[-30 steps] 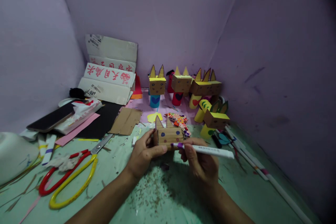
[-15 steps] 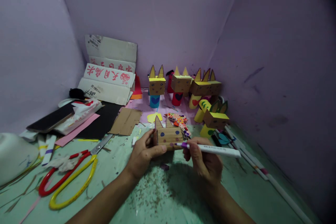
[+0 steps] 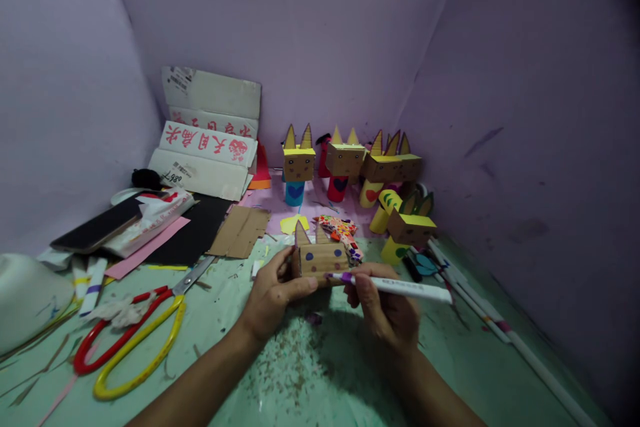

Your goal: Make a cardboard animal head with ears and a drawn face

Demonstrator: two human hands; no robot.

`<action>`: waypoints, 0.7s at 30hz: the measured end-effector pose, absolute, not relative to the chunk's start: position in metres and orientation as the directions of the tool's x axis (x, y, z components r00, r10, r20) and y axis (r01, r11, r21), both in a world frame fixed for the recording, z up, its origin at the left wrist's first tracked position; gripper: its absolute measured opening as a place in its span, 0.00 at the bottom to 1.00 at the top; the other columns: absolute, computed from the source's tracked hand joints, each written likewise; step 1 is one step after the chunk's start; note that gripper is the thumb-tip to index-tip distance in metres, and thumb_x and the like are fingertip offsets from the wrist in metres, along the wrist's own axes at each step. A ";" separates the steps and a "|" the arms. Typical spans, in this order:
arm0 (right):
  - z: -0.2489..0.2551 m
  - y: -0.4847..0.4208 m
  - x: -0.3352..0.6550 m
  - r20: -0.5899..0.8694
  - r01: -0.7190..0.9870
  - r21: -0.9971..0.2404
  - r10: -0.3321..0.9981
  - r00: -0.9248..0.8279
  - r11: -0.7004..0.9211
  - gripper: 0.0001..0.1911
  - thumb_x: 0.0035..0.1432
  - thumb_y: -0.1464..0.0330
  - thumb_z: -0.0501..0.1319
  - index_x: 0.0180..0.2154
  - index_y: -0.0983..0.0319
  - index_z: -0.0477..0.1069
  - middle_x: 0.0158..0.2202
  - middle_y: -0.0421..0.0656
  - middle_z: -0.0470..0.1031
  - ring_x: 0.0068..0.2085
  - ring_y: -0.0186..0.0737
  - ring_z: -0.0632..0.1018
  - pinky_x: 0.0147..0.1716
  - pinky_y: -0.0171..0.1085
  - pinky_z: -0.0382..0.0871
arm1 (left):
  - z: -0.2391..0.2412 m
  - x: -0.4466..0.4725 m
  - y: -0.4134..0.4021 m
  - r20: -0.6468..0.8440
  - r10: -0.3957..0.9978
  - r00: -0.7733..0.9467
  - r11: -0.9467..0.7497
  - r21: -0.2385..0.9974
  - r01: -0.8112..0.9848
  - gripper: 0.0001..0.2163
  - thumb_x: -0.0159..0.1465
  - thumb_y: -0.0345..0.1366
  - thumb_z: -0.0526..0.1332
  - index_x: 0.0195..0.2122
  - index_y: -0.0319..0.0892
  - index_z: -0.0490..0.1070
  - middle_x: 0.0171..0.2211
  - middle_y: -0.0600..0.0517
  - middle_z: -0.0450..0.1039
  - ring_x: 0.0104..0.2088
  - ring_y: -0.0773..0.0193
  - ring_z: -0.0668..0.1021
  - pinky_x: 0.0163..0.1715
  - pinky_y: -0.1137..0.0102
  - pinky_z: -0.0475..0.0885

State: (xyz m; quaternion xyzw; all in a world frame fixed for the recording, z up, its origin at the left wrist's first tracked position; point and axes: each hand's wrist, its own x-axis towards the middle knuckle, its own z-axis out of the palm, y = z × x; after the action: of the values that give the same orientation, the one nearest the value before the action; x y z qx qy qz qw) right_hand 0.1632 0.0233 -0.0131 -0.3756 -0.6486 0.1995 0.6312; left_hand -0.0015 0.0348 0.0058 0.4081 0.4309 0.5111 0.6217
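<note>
My left hand [image 3: 275,293] grips a small cardboard box head [image 3: 325,259] by its left end, thumb along the lower front. Two pointed ears rise from the box, and dark blue and purplish dots mark its front face. In my right hand [image 3: 387,307] is a white marker [image 3: 407,288] with a purple tip end, held like a pen. The marker's tip meets the lower middle of the box's face. Just behind the box lies a patterned, colourful paper piece [image 3: 341,230].
Finished-looking box-headed figures stand behind, among them a blue one [image 3: 295,193] and a yellow one [image 3: 400,240]. Large scissors [image 3: 173,310] lie to the left, near a brown cardboard piece [image 3: 240,232] and folded white cardboard [image 3: 203,167]. White sticks [image 3: 500,327] lie on the right.
My right hand and the marker have shifted slightly to the left, with the tip moving a little along the box's face. My left hand and the box stay in place.
</note>
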 end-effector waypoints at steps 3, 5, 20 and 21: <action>-0.014 0.025 0.164 0.680 0.244 -0.717 0.732 0.039 0.653 0.05 0.62 0.69 0.57 0.34 0.60 0.71 0.24 0.39 0.70 0.22 0.33 0.71 0.19 0.32 0.65 | 0.007 -0.002 0.034 -0.114 0.988 0.100 0.137 0.950 -0.280 0.29 0.44 0.35 0.70 0.49 0.39 0.69 0.46 0.44 0.77 0.48 0.46 0.76 0.45 0.61 0.72; -0.014 0.026 0.164 0.666 0.197 -0.740 0.741 0.085 0.643 0.06 0.62 0.69 0.57 0.34 0.60 0.71 0.23 0.38 0.69 0.21 0.32 0.71 0.18 0.31 0.65 | 0.008 -0.002 0.034 -0.118 0.987 0.110 0.146 0.946 -0.290 0.28 0.45 0.35 0.69 0.49 0.39 0.69 0.46 0.44 0.77 0.48 0.46 0.76 0.46 0.61 0.72; -0.001 0.035 0.165 0.459 0.159 -0.888 0.840 0.288 0.431 0.11 0.59 0.62 0.58 0.40 0.61 0.70 0.30 0.43 0.77 0.27 0.38 0.77 0.27 0.37 0.74 | 0.015 -0.003 0.030 -0.186 0.978 0.091 0.201 0.957 -0.209 0.25 0.50 0.36 0.64 0.52 0.39 0.70 0.46 0.43 0.77 0.42 0.49 0.78 0.27 0.69 0.71; -0.001 0.035 0.165 0.473 0.195 -0.879 0.841 0.263 0.434 0.10 0.58 0.63 0.59 0.40 0.61 0.70 0.31 0.44 0.77 0.29 0.39 0.78 0.29 0.38 0.74 | 0.015 -0.003 0.030 -0.184 0.979 0.091 0.199 0.958 -0.206 0.25 0.51 0.36 0.64 0.51 0.39 0.70 0.46 0.43 0.77 0.42 0.50 0.78 0.27 0.69 0.71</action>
State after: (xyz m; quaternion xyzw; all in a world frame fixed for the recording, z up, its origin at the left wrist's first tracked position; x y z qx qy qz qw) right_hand 0.1653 0.0349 -0.0015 -0.4685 -0.5526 0.2516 0.6417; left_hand -0.0027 0.0302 0.0145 0.4101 0.4713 0.4820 0.6143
